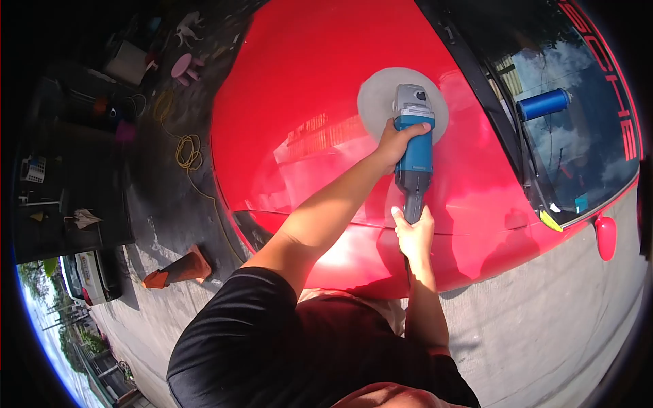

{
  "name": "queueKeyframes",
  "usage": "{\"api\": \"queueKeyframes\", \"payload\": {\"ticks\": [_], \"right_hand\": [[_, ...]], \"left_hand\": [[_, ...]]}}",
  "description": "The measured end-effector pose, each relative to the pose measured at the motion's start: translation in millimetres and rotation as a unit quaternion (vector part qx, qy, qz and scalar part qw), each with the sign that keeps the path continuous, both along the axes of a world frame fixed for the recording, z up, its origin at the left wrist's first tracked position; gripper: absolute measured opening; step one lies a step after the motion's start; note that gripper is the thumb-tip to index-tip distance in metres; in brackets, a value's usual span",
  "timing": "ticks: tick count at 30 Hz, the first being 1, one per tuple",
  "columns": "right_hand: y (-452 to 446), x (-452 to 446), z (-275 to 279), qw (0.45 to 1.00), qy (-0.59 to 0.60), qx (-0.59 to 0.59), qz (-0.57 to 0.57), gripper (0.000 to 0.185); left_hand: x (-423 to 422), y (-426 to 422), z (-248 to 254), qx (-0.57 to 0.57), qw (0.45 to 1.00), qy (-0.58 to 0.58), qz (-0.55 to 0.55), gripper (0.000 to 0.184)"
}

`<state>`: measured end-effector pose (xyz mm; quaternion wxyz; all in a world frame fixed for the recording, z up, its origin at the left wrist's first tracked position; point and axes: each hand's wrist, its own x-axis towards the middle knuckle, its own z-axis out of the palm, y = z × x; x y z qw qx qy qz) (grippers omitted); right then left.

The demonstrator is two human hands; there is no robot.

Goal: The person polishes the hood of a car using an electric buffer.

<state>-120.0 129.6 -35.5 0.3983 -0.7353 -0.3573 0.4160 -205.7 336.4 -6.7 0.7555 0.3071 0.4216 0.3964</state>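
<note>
A blue and black polisher (416,153) with a broad, pale round pad (377,102) lies against the glossy red hood (299,81) of a car. My left hand (401,144) wraps around the blue body just behind the silver head, its thumb across the top. Lower down, my right hand (415,234) grips the black rear handle. A dark power cord (408,266) runs from the handle toward my body. The underside of the pad, where it meets the paint, is hidden.
On the windshield side are a blue cylinder (544,105), a yellow-green item (549,221) and the red side mirror (606,238). To the left, a yellow cord (188,152) trails over the ground, with a pink stool (186,68) and an orange cone (178,268) on its side.
</note>
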Motion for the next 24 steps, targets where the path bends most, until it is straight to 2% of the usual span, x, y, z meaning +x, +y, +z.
{"api": "queueKeyframes", "payload": {"ticks": [3,6,7,10,12,15,24], "right_hand": [[16.0,-23.8,2.1,0.999,-0.007,0.0,0.042,0.037],[30.9,-50.2,21.3,0.992,-0.059,-0.012,0.108,0.037],[33.5,-60.5,15.7,0.992,-0.061,0.003,0.113,0.039],[40.1,-86.6,2.0,0.987,-0.052,0.014,0.152,0.042],[46.2,-104.9,16.4,0.981,-0.049,-0.047,0.179,0.044],[48.0,-130.9,6.7,0.965,-0.07,-0.08,0.239,0.05],[36.7,-203.2,-26.9,0.909,-0.099,-0.137,0.38,0.068]], "left_hand": [[-38.7,2.9,-0.3,-0.016,0.998,-0.02,0.052,0.075],[-83.1,8.7,-11.1,0.0,0.996,-0.064,0.055,0.062],[-93.4,3.2,-6.6,-0.008,0.994,-0.031,0.101,0.056],[-137.3,8.3,-41.7,-0.016,0.992,-0.053,0.112,0.06],[-165.7,3.0,-55.2,-0.039,0.989,-0.054,0.135,0.062],[-209.7,-5.8,-89.2,-0.042,0.986,-0.034,0.157,0.069],[-321.0,-73.6,-128.7,-0.102,0.96,-0.075,0.25,0.072]]}}
